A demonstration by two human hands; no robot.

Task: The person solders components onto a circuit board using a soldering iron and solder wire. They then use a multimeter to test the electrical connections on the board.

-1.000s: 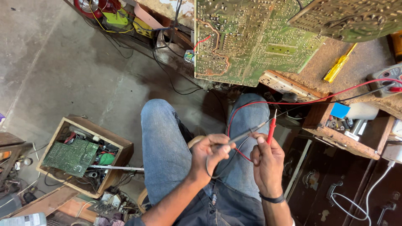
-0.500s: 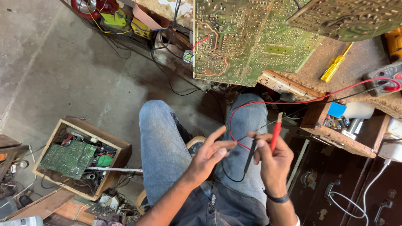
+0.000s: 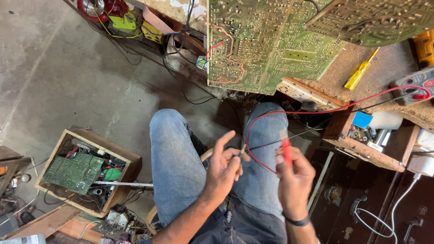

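Below the big green circuit board (image 3: 266, 43), over the person's knees, the right hand (image 3: 294, 178) pinches the red probe (image 3: 286, 151); the left hand (image 3: 226, 165) pinches the black probe (image 3: 242, 149), index finger spread.

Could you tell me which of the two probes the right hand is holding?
The red probe, gripped upright in the right hand; the black probe sits in the left hand.

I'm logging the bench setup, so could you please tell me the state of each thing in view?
left hand: pinching the black probe
right hand: gripping the red probe, tip up
multimeter: on the bench, both leads plugged in
yellow screwdriver: lying unused on the bench
wooden box: open, circuit board inside
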